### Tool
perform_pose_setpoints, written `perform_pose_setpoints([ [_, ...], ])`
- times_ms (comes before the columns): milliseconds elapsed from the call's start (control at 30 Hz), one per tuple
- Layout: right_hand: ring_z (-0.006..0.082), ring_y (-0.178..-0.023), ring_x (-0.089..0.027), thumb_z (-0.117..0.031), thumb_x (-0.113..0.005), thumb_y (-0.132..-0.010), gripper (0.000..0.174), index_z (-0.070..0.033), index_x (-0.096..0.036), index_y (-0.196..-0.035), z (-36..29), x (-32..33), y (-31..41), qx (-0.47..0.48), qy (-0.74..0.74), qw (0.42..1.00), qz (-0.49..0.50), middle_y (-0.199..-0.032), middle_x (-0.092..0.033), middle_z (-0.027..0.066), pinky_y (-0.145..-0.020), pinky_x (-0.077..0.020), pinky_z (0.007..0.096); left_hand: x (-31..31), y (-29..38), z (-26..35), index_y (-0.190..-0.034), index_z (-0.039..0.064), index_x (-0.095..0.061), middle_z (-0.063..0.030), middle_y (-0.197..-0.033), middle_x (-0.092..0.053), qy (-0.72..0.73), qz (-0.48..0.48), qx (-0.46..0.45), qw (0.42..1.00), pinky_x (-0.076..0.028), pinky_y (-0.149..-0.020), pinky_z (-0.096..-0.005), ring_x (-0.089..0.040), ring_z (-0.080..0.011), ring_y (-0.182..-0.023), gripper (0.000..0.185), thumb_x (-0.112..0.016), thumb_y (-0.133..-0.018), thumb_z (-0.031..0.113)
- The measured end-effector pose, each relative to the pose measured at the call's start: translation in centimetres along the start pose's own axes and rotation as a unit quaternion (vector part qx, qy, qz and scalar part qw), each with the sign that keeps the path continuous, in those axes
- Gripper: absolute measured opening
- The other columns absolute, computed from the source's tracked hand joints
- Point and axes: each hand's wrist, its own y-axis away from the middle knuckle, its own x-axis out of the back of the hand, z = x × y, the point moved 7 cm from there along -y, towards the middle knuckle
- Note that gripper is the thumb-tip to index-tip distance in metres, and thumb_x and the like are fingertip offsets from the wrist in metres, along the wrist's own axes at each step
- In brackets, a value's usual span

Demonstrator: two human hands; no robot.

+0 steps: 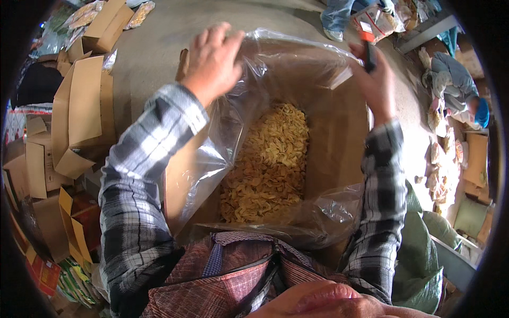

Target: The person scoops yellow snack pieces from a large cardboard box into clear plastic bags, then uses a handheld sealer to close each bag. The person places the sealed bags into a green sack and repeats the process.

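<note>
A large cardboard box (338, 131) stands before me, with a clear plastic liner (234, 131) around its inside. Pale yellow-brown dried flakes or slices (274, 167) lie at the bottom. My left hand (216, 59) is over the box's far left corner by the liner's edge, blurred; whether it grips the film is unclear. At the far right corner, my right hand (375, 75) has a black-and-orange handheld tool (370, 53) in it, possibly a cutter, beside the liner's rim. Part of the liner sags over the near right side.
Open cardboard boxes (85, 103) crowd the left side. A person in jeans (336, 18) stands at the far right, near a filled bag (373, 22). Another person (453, 83) bends over bags (441, 171) at right. A green woven sack (415, 254) lies close on my right.
</note>
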Motion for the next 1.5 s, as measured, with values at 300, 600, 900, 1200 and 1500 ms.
perform_pose_setpoints([
  [300,0.0375,-0.089,-0.063,-0.031,-0.066,-0.076,0.041,-0.002,-0.057,-0.104,1.4,-7.4,-2.9,-0.038,0.214,0.969,-0.119,-0.088,-0.065,0.0214,-0.077,-0.0484,0.0426,-4.5,7.4,-2.2,-0.120,-0.013,-0.040,-0.0304,-0.117,-0.045,0.141,-0.389,0.209,0.886,-0.047,-0.089,-0.0420,-0.054,-0.0413,-0.103,0.079,-0.075,-0.073,0.039],
  [600,0.0378,-0.084,-0.063,-0.042,-0.066,-0.075,0.044,-0.004,-0.060,-0.098,2.3,-7.5,-3.2,-0.039,0.212,0.971,-0.104,-0.084,-0.065,0.0204,-0.073,-0.0476,0.0446,-3.9,7.3,-4.0,-0.139,0.000,-0.022,-0.0283,-0.125,-0.036,0.139,-0.221,0.264,0.929,-0.044,-0.095,-0.0383,-0.048,-0.0357,-0.112,0.091,-0.076,-0.071,0.028],
  [900,0.0348,-0.086,-0.065,-0.050,-0.065,-0.075,0.053,-0.007,-0.062,-0.105,2.2,-7.2,-3.0,-0.049,0.218,0.969,-0.103,-0.085,-0.067,0.0179,-0.075,-0.0487,0.0426,-2.5,4.0,-3.5,-0.096,0.006,-0.061,-0.0047,-0.086,-0.064,0.560,-0.222,0.309,0.736,-0.049,-0.060,-0.0264,-0.061,-0.0133,-0.075,0.016,-0.060,-0.089,0.020],
  [1200,0.0336,-0.080,-0.064,-0.053,-0.063,-0.076,0.053,-0.005,-0.065,-0.099,2.2,-7.1,-3.4,-0.071,0.189,0.972,-0.119,-0.080,-0.066,0.0175,-0.071,-0.0483,0.0411,-1.7,-1.7,-17.9,-0.084,0.013,-0.056,0.0093,-0.063,-0.043,0.490,-0.065,0.309,0.813,-0.027,-0.046,-0.0180,-0.037,-0.0005,-0.055,0.012,-0.063,-0.088,0.023],
  [1500,0.0317,-0.074,-0.065,-0.051,-0.061,-0.079,0.051,-0.002,-0.065,-0.092,2.9,-6.9,-4.0,-0.068,0.192,0.971,-0.125,-0.074,-0.065,0.0192,-0.068,-0.0492,0.0388,-18.8,9.0,-17.6,-0.096,0.007,-0.061,0.0018,-0.086,-0.059,0.401,-0.334,0.408,0.749,-0.042,-0.070,-0.0242,-0.052,-0.0081,-0.078,0.025,-0.065,-0.085,0.030],
])
